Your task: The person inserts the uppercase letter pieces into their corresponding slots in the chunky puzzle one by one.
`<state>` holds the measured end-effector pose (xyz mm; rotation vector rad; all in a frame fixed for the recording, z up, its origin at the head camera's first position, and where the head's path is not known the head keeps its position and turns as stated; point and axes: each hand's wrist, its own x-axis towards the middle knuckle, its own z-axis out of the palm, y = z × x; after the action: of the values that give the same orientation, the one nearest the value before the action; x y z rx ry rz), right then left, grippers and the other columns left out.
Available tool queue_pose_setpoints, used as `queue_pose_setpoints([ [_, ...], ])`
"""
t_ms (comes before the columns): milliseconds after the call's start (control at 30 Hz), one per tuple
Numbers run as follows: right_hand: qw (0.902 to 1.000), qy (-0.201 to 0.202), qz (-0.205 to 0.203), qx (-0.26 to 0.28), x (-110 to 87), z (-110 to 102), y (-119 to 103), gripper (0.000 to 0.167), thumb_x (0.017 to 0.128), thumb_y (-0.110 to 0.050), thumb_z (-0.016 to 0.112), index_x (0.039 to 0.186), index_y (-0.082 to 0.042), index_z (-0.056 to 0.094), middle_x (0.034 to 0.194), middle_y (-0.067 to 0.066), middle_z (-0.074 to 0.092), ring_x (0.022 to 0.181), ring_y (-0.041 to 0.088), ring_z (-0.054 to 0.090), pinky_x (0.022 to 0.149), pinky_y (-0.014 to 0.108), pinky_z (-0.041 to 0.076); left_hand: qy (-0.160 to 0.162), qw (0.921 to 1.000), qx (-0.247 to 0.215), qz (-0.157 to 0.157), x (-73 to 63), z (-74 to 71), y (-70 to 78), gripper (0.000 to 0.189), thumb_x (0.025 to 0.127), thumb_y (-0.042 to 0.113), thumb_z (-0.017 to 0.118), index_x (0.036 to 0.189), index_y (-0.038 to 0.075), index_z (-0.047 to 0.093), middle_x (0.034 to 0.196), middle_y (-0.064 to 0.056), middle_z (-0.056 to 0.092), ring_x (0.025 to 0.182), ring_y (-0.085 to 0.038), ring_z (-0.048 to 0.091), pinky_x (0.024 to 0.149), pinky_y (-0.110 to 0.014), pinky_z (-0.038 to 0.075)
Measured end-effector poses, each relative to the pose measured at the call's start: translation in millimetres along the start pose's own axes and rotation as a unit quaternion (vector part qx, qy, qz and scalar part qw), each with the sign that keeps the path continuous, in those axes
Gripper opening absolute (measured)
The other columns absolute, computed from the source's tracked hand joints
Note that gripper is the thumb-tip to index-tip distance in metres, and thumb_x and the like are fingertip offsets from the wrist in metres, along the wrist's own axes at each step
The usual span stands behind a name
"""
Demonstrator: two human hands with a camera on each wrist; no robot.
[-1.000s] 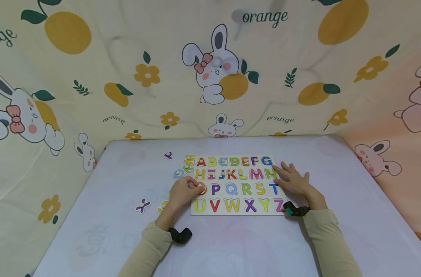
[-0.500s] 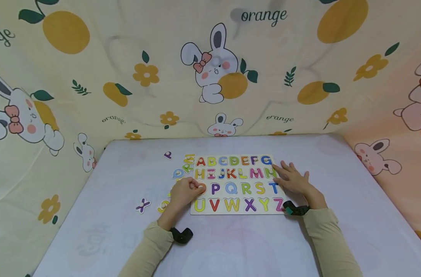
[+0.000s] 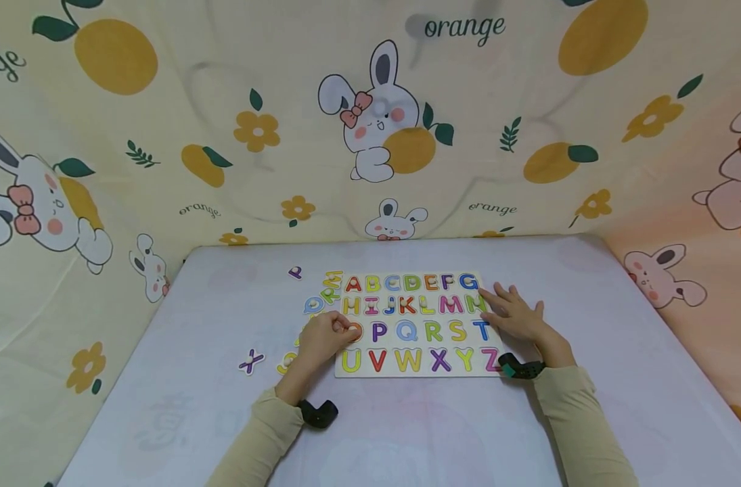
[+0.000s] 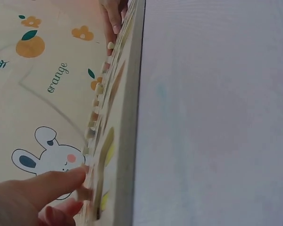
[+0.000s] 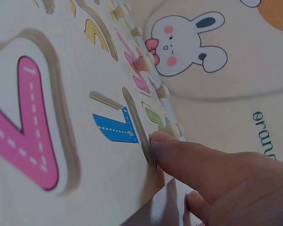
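A letter puzzle board [image 3: 419,347] lies on the table. My left hand [image 3: 321,338] is at its left edge, thumb and finger pinching the knob of the orange letter O piece [image 3: 359,331], at the start of the third row. The fingers partly cover that piece; in the left wrist view the fingertips [image 4: 75,176] meet at a small knob [image 4: 86,193]. Across the board, my right hand [image 3: 516,316] rests with spread fingers on the right edge near N and T. The right wrist view shows a fingertip [image 5: 162,141] touching the board beside the blue T [image 5: 118,127].
Left of the board lie loose letter pieces: a purple X [image 3: 251,362], a purple P [image 3: 295,272], a blue Q [image 3: 313,305], a green R [image 3: 330,295] and a yellow S [image 3: 287,363], partly behind the left wrist. Knobbed letters fill the upper two rows. A patterned curtain [image 3: 321,223] backs the table.
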<state>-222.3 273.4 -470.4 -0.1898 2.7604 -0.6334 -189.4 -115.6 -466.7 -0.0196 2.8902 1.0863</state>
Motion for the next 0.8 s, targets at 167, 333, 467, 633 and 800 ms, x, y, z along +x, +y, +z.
queue_pose_setpoints([
  [167, 1.0000, 0.000, -0.002, 0.003, -0.3, -0.5, 0.3, 0.072, 0.093, -0.051, 0.051, 0.152, -0.017, 0.027, 0.159, 0.025, 0.010, 0.145, 0.054, -0.003, 0.101, 0.080, -0.013, 0.000, 0.9998, -0.018, -0.003, 1.6, -5.9, -0.6, 0.028, 0.077, 0.034, 0.079, 0.086, 0.010, 0.069, 0.063, 0.003, 0.049, 0.061, -0.012, 0.044, 0.054, -0.022, 0.030],
  [333, 1.0000, 0.000, -0.002, 0.001, -0.5, -0.5, -0.1, 0.072, 0.094, -0.051, 0.051, 0.152, -0.017, 0.027, 0.159, 0.025, 0.010, 0.145, 0.054, -0.002, 0.101, 0.080, -0.013, 0.024, 0.9993, -0.028, 0.010, 8.1, -13.9, -3.4, 0.029, 0.078, 0.032, 0.079, 0.091, 0.008, 0.070, 0.063, 0.002, 0.051, 0.057, -0.009, 0.043, 0.052, -0.021, 0.030],
  [467, 1.0000, 0.002, 0.000, -0.001, -0.5, 0.0, -0.1, 0.072, 0.093, -0.051, 0.052, 0.152, -0.017, 0.027, 0.159, 0.025, 0.010, 0.145, 0.054, -0.002, 0.101, 0.080, -0.013, 0.044, 0.9976, -0.050, 0.022, 15.7, -22.0, -6.2, 0.029, 0.080, 0.029, 0.078, 0.095, 0.006, 0.071, 0.063, 0.000, 0.051, 0.053, -0.009, 0.041, 0.049, -0.021, 0.029],
  [633, 1.0000, 0.003, 0.003, 0.002, -0.2, 0.4, -0.4, 0.072, 0.093, -0.052, 0.052, 0.152, -0.017, 0.027, 0.159, 0.025, 0.010, 0.145, 0.054, -0.003, 0.101, 0.079, -0.013, 0.067, 0.9938, -0.087, 0.015, 25.7, -34.0, -12.6, 0.027, 0.083, 0.025, 0.075, 0.100, 0.004, 0.071, 0.064, 0.001, 0.049, 0.054, -0.009, 0.039, 0.049, -0.021, 0.028],
  [800, 1.0000, 0.002, 0.003, 0.002, -0.3, 0.3, -0.5, 0.072, 0.093, -0.051, 0.051, 0.152, -0.017, 0.027, 0.159, 0.025, 0.010, 0.145, 0.054, -0.003, 0.101, 0.079, -0.013, 0.096, 0.9899, -0.105, 0.004, 38.5, -41.6, -23.5, 0.026, 0.086, 0.025, 0.072, 0.102, 0.005, 0.071, 0.064, 0.002, 0.050, 0.053, -0.010, 0.038, 0.048, -0.021, 0.027],
])
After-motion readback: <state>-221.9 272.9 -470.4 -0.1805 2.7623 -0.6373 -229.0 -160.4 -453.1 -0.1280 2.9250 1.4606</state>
